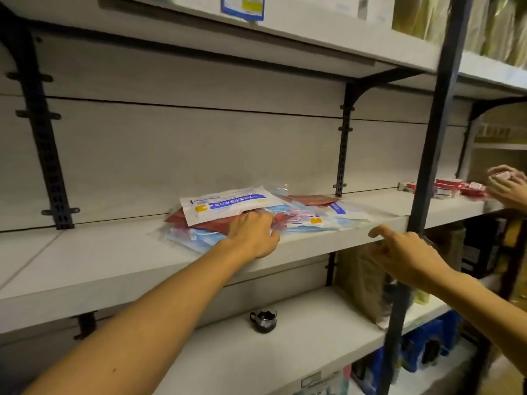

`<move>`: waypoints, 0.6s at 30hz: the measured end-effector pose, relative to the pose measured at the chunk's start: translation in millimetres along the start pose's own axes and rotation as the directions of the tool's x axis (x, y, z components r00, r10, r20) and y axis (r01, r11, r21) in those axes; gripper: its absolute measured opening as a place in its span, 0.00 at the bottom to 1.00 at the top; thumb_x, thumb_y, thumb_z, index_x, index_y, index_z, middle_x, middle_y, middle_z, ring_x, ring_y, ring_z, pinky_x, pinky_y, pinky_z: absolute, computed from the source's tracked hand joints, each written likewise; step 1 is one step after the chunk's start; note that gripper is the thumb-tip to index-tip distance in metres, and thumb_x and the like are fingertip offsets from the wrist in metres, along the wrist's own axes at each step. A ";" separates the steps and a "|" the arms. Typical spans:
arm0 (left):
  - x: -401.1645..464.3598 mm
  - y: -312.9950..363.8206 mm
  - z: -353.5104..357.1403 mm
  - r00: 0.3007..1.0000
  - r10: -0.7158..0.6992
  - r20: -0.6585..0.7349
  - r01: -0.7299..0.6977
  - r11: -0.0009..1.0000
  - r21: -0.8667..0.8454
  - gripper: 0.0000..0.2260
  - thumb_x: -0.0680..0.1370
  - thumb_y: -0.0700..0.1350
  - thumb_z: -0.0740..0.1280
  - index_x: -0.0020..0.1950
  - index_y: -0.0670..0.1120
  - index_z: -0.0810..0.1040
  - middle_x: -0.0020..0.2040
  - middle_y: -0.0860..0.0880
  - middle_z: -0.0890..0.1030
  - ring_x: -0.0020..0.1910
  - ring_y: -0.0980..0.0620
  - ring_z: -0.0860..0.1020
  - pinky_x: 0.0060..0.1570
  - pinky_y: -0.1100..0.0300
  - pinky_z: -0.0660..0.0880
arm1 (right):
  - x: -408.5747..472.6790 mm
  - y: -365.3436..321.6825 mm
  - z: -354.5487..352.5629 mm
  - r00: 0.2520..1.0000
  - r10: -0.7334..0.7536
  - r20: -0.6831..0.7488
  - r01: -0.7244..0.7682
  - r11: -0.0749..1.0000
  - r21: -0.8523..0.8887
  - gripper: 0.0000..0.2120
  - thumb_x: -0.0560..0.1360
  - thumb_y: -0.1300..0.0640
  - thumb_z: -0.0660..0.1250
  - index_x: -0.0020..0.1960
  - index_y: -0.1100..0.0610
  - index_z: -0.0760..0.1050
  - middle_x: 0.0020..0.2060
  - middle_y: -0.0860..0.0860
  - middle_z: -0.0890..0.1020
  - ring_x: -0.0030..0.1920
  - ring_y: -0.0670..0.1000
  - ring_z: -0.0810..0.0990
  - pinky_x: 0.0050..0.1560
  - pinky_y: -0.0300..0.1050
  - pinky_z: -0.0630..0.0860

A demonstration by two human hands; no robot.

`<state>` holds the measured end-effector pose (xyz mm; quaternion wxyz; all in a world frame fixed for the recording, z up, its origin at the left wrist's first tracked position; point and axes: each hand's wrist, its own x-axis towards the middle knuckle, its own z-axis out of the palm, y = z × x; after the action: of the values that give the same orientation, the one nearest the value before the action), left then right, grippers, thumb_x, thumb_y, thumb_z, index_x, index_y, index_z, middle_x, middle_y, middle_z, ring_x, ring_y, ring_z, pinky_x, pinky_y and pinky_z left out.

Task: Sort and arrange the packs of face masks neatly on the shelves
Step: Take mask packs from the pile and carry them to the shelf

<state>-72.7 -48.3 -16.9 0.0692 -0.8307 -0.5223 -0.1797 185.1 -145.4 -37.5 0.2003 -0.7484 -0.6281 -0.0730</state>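
The left hand (251,235) presses flat, fingers together, on the heaped mask packs (228,206) on the shelf (114,260), steadying them; the right hand (405,249) hovers beside, fingers seemingly loosely curled, empty

Loads of bare middle shelf (94,260) left of the messy mask packs (256,215), nothing above them till the upper shelf (313,38). Dark upright post (427,166) cuts the right side, red boxes (450,188) past it.
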 end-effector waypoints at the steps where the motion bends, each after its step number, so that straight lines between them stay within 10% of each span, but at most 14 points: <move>1: 1.3 3.5 6.0 1.000 -0.011 0.012 0.011 1.000 0.015 0.16 0.78 0.52 0.59 0.64 0.47 0.72 0.62 0.43 0.76 0.60 0.42 0.74 0.52 0.53 0.71 | 3.5 5.7 5.4 1.000 -0.013 0.014 0.013 1.000 0.017 0.18 0.79 0.52 0.64 0.67 0.52 0.67 0.57 0.53 0.82 0.51 0.54 0.81 0.51 0.51 0.81; 18: 126.0 23.2 48.2 0.998 -0.065 -0.019 0.066 0.991 0.120 0.13 0.77 0.52 0.63 0.59 0.49 0.76 0.61 0.46 0.77 0.59 0.43 0.74 0.48 0.56 0.68 | 164.4 42.9 47.3 0.986 -0.109 -0.125 0.122 0.987 0.102 0.13 0.77 0.48 0.62 0.60 0.51 0.73 0.49 0.55 0.83 0.48 0.58 0.80 0.48 0.52 0.78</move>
<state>8.0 62.2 -13.1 0.1172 -0.8061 -0.5586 -0.1565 252.9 17.3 -30.2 0.2734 -0.6929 -0.6604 -0.0946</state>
